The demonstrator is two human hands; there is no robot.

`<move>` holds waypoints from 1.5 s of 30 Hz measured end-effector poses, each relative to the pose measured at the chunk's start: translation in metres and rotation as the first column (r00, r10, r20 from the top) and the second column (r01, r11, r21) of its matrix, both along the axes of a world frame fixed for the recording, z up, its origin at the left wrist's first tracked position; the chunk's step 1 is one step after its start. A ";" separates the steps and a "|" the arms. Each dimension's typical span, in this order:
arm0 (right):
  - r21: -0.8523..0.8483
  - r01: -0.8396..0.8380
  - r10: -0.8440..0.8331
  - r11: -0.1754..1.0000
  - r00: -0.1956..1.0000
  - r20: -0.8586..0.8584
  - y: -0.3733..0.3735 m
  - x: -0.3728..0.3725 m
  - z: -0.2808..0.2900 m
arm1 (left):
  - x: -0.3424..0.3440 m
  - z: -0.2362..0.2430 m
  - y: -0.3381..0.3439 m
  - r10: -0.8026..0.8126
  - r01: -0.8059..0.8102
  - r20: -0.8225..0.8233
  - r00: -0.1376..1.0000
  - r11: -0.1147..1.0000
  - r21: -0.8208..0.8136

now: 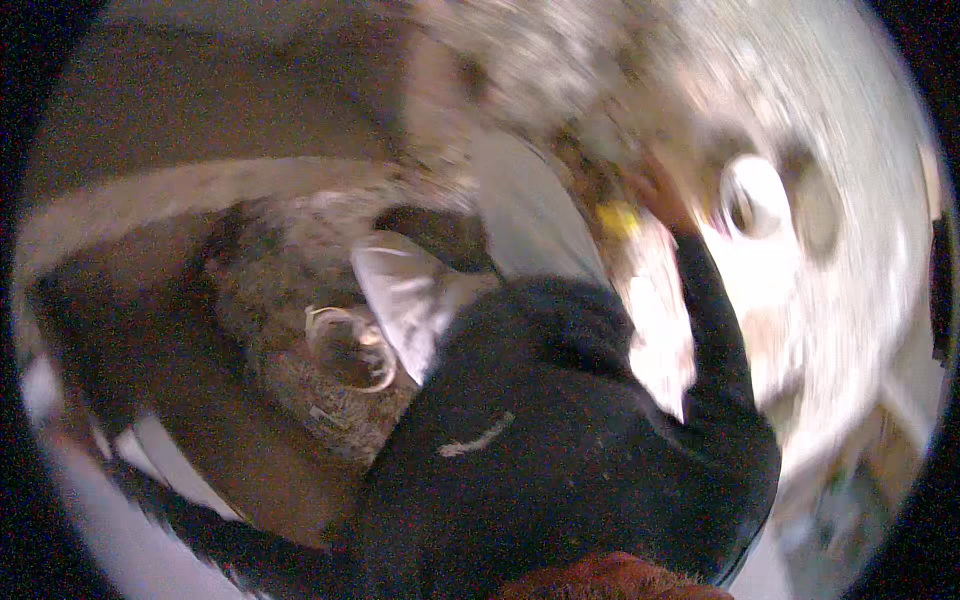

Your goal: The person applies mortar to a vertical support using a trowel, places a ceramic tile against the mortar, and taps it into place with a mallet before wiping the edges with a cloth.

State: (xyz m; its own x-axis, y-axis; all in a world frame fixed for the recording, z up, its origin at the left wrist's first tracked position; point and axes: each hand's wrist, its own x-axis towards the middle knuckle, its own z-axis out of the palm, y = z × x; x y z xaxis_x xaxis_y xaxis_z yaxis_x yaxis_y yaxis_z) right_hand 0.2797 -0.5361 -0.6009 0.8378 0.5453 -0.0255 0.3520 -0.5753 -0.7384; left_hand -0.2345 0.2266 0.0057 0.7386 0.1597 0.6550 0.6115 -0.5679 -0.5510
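Observation:
My right arm, in a black sleeve, reaches away from my body toward the upper right. At its end my right hand (pixel 658 195) is smeared by motion, its fingers unclear. Beside it shows a small bright yellow thing (pixel 617 218); I cannot tell whether the hand touches it. Far out at the left edge, my left arm stretches sideways to my left hand (pixel 72 435). It is dim and blurred next to a pale edge, and its grip cannot be made out.
A white bucket (pixel 757 192) stands on the brightly lit ground at right. Another round, pale-rimmed bucket (pixel 350 350) sits on rough, littered ground left of my body. A large brown surface (pixel 220 110) fills the upper left. My light trousers (pixel 530 200) show in the middle.

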 end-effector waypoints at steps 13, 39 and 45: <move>0.091 -0.607 0.282 0.789 0.491 0.824 0.215 -0.032 0.507 | 0.072 -0.005 -0.109 -0.058 0.042 0.250 0.967 0.997 0.069; -0.455 -0.616 0.247 0.643 -0.395 0.885 0.440 -0.134 0.670 | 0.055 -0.023 -0.063 -0.152 0.099 0.270 0.951 0.975 0.198; -0.491 -0.668 0.211 0.559 -0.459 0.863 0.448 -0.126 0.672 | 0.052 -0.024 -0.059 -0.162 0.110 0.252 0.954 0.972 0.206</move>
State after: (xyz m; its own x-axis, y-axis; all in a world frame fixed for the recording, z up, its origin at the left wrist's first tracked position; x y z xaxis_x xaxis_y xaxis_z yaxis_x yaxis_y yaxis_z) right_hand 0.1541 -0.0883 0.0711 -0.7337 0.5015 0.4584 0.6555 0.3450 0.6718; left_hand -0.1823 0.1673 -0.0183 0.5400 -0.0744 0.8384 0.6741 -0.5582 -0.4838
